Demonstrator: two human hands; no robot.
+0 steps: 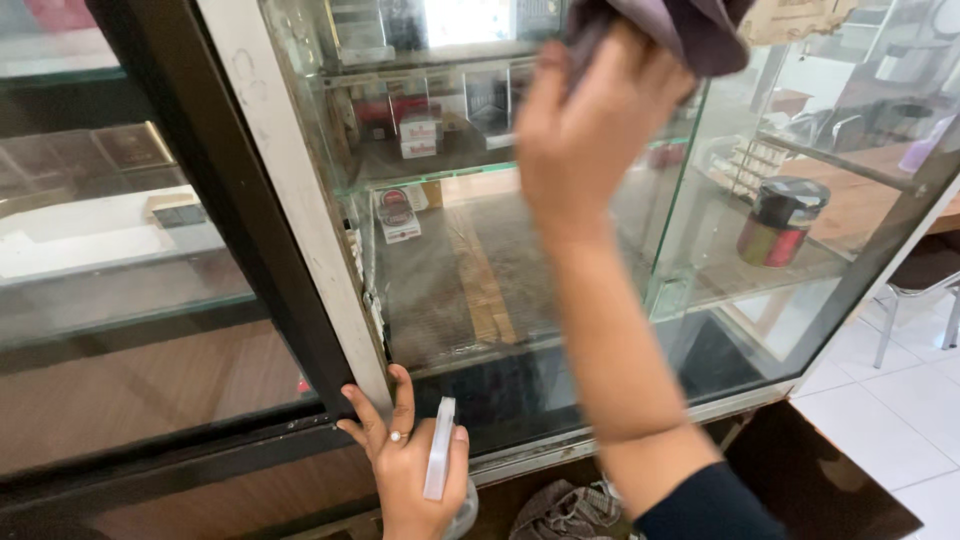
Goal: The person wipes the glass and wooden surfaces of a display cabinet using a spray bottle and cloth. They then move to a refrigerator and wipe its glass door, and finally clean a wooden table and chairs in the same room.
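We press a purple cloth (690, 30) to the glass cabinet (480, 250) with our right hand (590, 120), fingers clamped on it; our left hand (410, 465) (near, low) grips a white spray bottle (440, 465).

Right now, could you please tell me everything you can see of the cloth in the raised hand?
The cloth is dark greyish purple, soft and bunched into folds. The right hand presses it against the glass of the display cabinet, near the top of the pane. Only its lower part shows; the rest runs past the top of the picture.
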